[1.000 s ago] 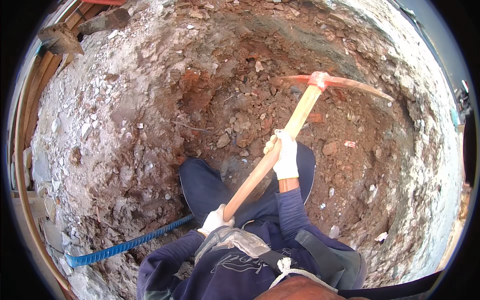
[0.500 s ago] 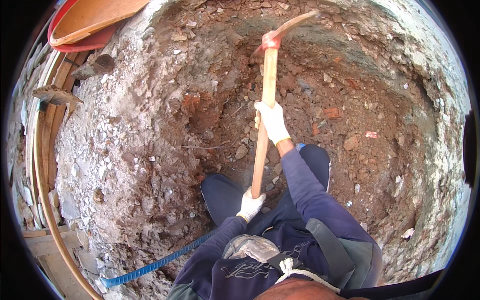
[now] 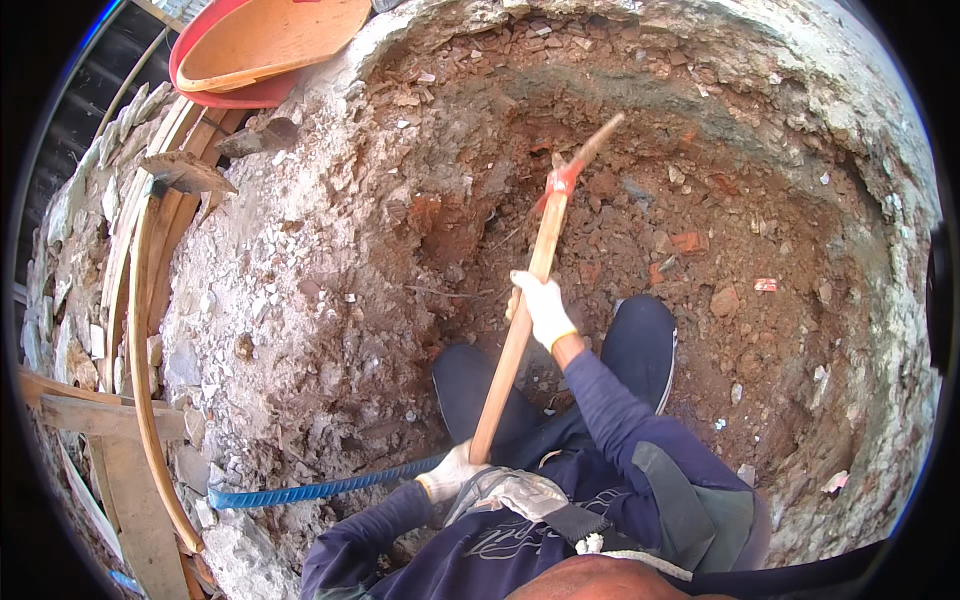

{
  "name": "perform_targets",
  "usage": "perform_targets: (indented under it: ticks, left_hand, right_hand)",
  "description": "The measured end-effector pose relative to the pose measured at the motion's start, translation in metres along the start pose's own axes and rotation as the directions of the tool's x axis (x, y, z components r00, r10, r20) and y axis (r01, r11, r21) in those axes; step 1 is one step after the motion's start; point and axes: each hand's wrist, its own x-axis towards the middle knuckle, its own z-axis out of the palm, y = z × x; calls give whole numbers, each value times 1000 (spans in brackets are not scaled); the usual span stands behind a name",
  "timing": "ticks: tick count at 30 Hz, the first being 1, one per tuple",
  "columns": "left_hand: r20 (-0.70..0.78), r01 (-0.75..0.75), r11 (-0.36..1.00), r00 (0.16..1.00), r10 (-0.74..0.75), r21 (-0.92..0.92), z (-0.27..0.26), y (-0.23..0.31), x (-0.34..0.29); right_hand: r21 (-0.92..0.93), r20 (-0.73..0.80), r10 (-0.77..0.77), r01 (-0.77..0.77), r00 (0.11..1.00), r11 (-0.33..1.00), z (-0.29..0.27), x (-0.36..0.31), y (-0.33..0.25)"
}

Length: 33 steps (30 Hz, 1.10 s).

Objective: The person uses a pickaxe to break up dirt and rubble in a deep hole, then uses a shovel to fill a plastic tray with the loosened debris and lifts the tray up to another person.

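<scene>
I grip a pickaxe (image 3: 516, 340) with both hands, its pale wooden handle slanting up and to the right, away from my body. My left hand (image 3: 452, 472), in a white glove, closes round the handle's butt end close to my waist. Farther up, around the middle of the handle, my gloved right hand (image 3: 545, 309) is wrapped. The pickaxe's head, red about the socket, is over the broken brown soil (image 3: 600, 225); its long point reaches up right. Whether its other end touches the ground I cannot tell.
A rough earth wall (image 3: 790, 75) curves round the pit. On the left ledge lie a hoe (image 3: 140, 330) with a long curved handle, wooden boards (image 3: 130, 430) and orange and red basins (image 3: 270, 50). A blue ribbed hose (image 3: 320, 491) runs beside me. Brick pieces (image 3: 690, 242) dot the soil.
The pickaxe has come down and back toward me, its handle more slanted. My left hand has moved left and lower, and my right hand lower. The whole view has shifted somewhat.
</scene>
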Motion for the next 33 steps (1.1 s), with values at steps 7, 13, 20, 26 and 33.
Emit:
perform_targets:
  ticks: [7, 13, 20, 26, 33]
  left_hand:
    - [86, -15, 956, 995, 42, -292, 12, -88, 11]
    - [-108, -571, 738, 760, 641, 359, 13, 82, 59]
    - [-449, -740, 599, 442, 777, 307, 18, 214, 111]
    - [-477, -494, 850, 711, 516, 182, 1, 78, 158]
    - [-469, -311, 938, 813, 344, 150, 27, 28, 171]
  right_hand:
    - [209, -152, 92, -59, 984, 976, -44, -71, 12]
    - [283, 103, -533, 489, 840, 825, -11, -116, -137]
    - [290, 596, -701, 709, 393, 643, 32, -143, -262]
    - [-38, 147, -505, 515, 850, 856, 68, -10, -127]
    - [-444, -124, -199, 126, 972, 887, 0, 168, -14]
